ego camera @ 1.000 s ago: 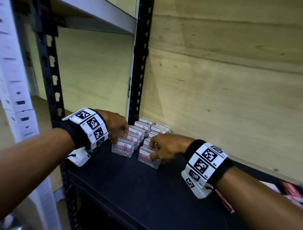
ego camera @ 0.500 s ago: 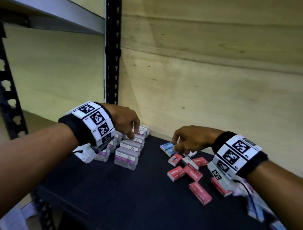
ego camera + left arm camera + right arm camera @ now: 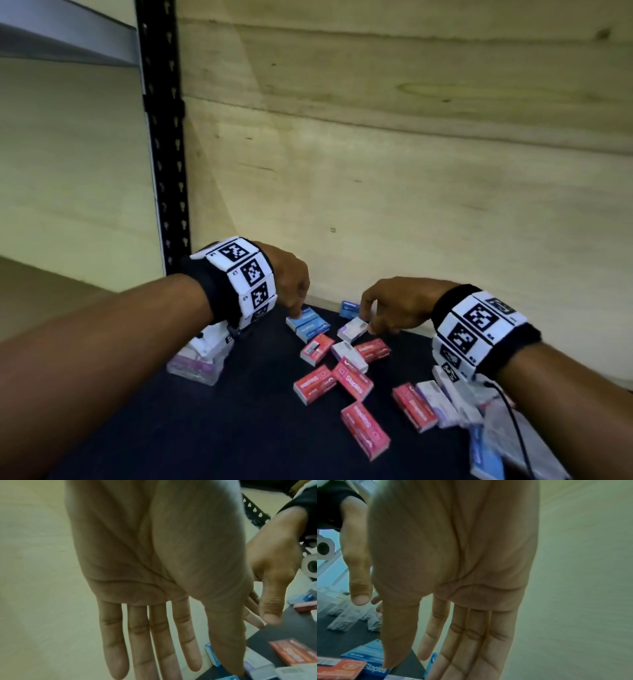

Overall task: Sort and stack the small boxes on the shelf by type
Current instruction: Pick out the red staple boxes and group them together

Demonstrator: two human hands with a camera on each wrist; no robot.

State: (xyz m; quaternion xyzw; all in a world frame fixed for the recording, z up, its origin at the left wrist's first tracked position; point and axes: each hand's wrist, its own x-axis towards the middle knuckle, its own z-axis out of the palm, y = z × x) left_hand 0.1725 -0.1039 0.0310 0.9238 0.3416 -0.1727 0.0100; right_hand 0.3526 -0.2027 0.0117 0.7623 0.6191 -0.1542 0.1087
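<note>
The left hand (image 3: 291, 281) hangs at centre frame over the black shelf (image 3: 205, 428), fingers straight, grip apart and empty, tips just above two blue boxes (image 3: 308, 323). The right hand (image 3: 394, 305), right of centre, also has fingers extended, grip apart, tips by a white box (image 3: 352, 329) and a third blue box (image 3: 349, 308); contact is unclear. Red boxes (image 3: 342, 383) lie scattered lower centre. Clear boxes (image 3: 198, 363) sit under the left wrist, lower left.
</note>
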